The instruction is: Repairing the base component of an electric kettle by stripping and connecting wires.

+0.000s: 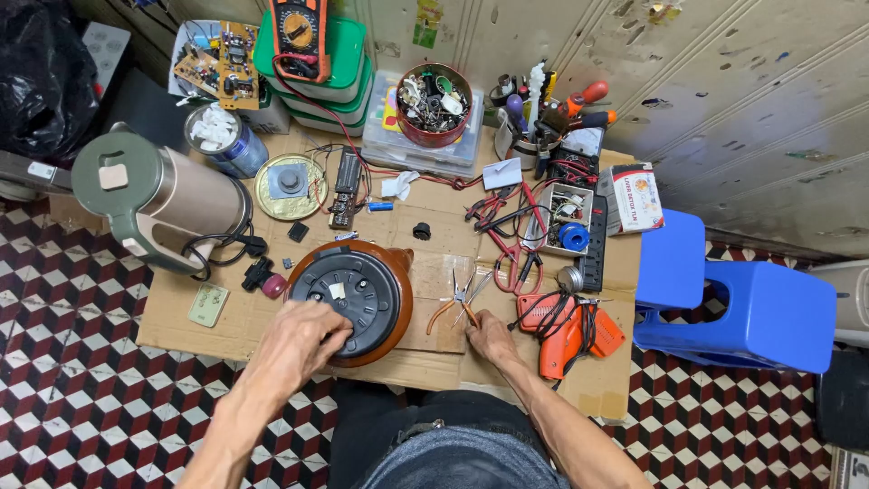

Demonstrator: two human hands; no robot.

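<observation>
We see the left hand (303, 340) laid palm down on the near edge of a round appliance base (348, 294), black underneath with a brown rim, turned upside down on a sheet of cardboard (226, 317). Its fingers are curled loosely over the black plate, pressing on it rather than closing around anything, and the forearm runs back toward the lower left. Just beyond those fingertips lies the pale label at the centre of the base.

The right hand (491, 335) rests on the cardboard to the right of the base, wrist low, forearm angling in from the lower right. Its fingers are drawn together and narrow, their tips touching the orange handles of a pair of pliers (457, 303) whose metal nose points away from us. We cannot tell whether the fingers actually grip the handles or only rest against them.

To the right of these fingers, just beside them, lies an orange glue gun (570, 330) tangled in black cord. Farther out from the fingertips sit red-handled cutters (516, 263) and a black power strip (595, 244). Well beyond the left fingers stands a green and tan kettle (154, 199) on its side.
</observation>
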